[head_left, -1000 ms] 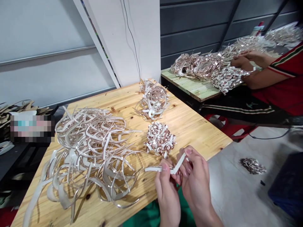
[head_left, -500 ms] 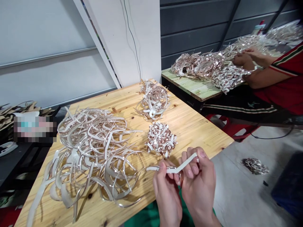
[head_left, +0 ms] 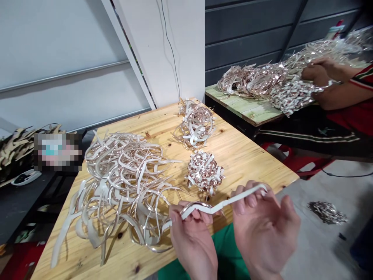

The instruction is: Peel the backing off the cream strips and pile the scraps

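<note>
Between my two hands stretches a narrow strip (head_left: 225, 202), whitish on one face and shiny rose-gold on the other, bent in a shallow zigzag. My left hand (head_left: 194, 237) pinches its left part between thumb and fingers. Over the curled fingers of my right hand (head_left: 264, 229) lies the strip's other end; the thumb stands apart and the palm faces up. Just beyond my hands is a dense cluster of short folded strips (head_left: 205, 171). To the left, near my left hand, spreads a large loose heap of long curled strips (head_left: 125, 171).
A smaller tangle of strips (head_left: 198, 122) lies toward the far end of the wooden table (head_left: 230, 149). At another table (head_left: 247, 111) on the right, a co-worker's hands (head_left: 323, 72) are among shiny strips. A bundle (head_left: 326, 212) lies on the floor beside a red stool (head_left: 305, 165).
My hands have moved apart, the left one leftward and the right one rightward. My right thumb has lifted from the strip, and the right palm has turned up. The view has shifted slightly left.
</note>
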The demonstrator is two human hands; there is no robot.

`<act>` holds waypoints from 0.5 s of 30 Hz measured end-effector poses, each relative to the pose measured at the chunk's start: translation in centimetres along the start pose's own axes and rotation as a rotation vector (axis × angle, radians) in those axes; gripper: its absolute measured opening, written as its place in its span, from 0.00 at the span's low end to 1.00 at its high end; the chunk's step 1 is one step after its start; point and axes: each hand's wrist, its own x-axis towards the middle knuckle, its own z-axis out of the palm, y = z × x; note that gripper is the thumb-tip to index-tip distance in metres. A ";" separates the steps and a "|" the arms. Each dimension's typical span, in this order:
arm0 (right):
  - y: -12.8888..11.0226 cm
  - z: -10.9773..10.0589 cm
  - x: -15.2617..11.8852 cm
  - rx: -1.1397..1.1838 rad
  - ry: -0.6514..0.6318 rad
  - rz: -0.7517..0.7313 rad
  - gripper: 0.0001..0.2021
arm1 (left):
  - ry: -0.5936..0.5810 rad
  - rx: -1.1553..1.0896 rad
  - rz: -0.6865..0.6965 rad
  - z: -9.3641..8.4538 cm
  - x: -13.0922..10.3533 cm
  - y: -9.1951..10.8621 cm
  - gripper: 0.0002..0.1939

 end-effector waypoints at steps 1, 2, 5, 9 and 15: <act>0.1 -0.3 0.1 -0.056 -0.047 0.062 0.19 | -0.020 -0.014 0.029 0.0 -0.1 0.2 0.21; 0.1 -0.7 0.1 -0.141 -0.118 0.119 0.21 | -0.038 -0.024 0.054 -0.1 -0.2 0.3 0.21; 0.3 -1.8 0.0 -0.567 -0.425 0.247 0.17 | -0.097 -0.022 0.103 -0.2 -0.5 0.5 0.20; 0.1 -2.4 -0.6 -0.937 -0.692 0.344 0.13 | -0.115 0.021 0.118 -0.4 -0.9 0.4 0.20; -0.5 -2.5 -0.3 -0.993 -0.820 0.296 0.15 | -0.228 0.070 0.168 -0.4 -0.6 0.3 0.21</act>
